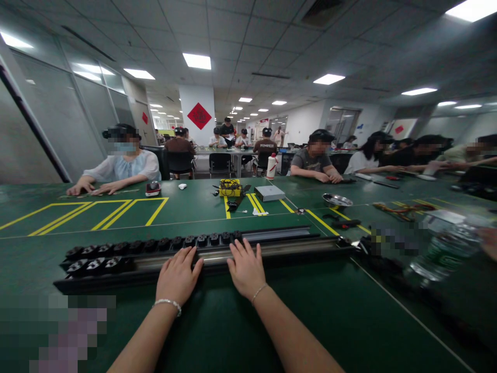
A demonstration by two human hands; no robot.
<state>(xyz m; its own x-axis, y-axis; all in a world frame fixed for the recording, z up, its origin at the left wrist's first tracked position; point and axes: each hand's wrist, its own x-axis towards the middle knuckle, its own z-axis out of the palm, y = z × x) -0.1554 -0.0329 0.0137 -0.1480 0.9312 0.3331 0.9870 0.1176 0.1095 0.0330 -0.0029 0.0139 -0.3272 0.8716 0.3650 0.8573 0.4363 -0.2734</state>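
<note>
A long dark rail [295, 249] with a shiny metal channel lies crosswise on the green table in front of me. My left hand [177, 275] rests on its near part, fingers stretched out and slightly apart. Beside it, my right hand [247, 267] lies over the same rail with its fingers spread, the tips reaching toward the far row. Black round modules [169, 242] stand in a row along the far side, and several more black modules [96, 265] sit at the rail's left end. Neither hand grips anything.
Beyond the rail are a yellow box [230, 187] with black cables, a silver flat box [269, 193] and a metal bowl [337, 200]. A plastic water bottle [442, 254] is at right. Several people sit around the table. Yellow tape [157, 211] marks the tabletop.
</note>
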